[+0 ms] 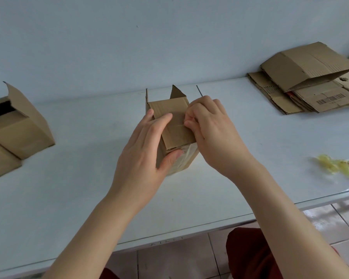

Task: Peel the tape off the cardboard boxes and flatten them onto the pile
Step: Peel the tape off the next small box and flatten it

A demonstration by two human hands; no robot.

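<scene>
Midway along the counter (69, 188) the box (175, 127) stands upright. Its left side is gripped by the left hand (147, 146), thumb on the taped near face; the right hand (212, 133) pinches the top flap's right edge. The pile (310, 89) lies well to the right, nearer the right hand.

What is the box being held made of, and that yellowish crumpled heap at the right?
The box: brown cardboard, probably corrugated, matte, judging by its raw-edged flaps. The crumpled heap: likely peeled plastic tape, glossy and translucent yellowish, though blurred.
</scene>
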